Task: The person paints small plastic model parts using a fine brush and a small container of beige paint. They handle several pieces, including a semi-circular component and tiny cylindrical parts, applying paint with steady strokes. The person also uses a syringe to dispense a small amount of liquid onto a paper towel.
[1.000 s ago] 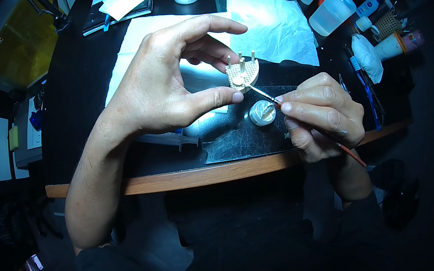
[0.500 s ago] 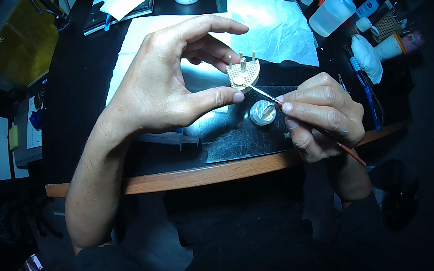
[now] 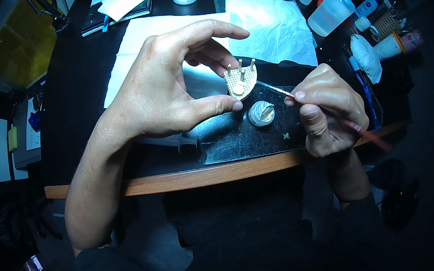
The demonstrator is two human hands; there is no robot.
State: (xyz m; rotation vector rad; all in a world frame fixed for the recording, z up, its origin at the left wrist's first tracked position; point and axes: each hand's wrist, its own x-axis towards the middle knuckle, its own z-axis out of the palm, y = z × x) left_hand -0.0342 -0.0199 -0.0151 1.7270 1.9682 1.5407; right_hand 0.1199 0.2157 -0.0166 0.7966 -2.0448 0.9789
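Observation:
My left hand [image 3: 166,87] pinches the edge of a beige honeycomb firing tray [image 3: 232,81] between thumb and fingers, the index finger arched above it. Several upright pegs [image 3: 241,70] rise from the tray. A small pale rounded piece [image 3: 238,90] sits near its lower part; its exact kind is too small to tell. To the right, my right hand [image 3: 333,111] grips a thin paintbrush [image 3: 283,93] with a reddish handle, blurred at its far end. The brush tip lies just beside the tray's right edge. Below the tray stands a small open jar [image 3: 261,113] with pale contents.
A scratched dark glass plate [image 3: 240,146] lies under the jar, with a clear syringe [image 3: 173,141] to its left. White paper towels [image 3: 274,27] spread behind. Bottles [image 3: 332,13], pens and a wrapped white bundle [image 3: 366,59] line the right side. A wooden edge [image 3: 206,175] borders the desk.
The brush has drawn back from the pale piece toward the right, and my right hand has shifted slightly right. The tray has tilted and moved slightly left in my left hand.

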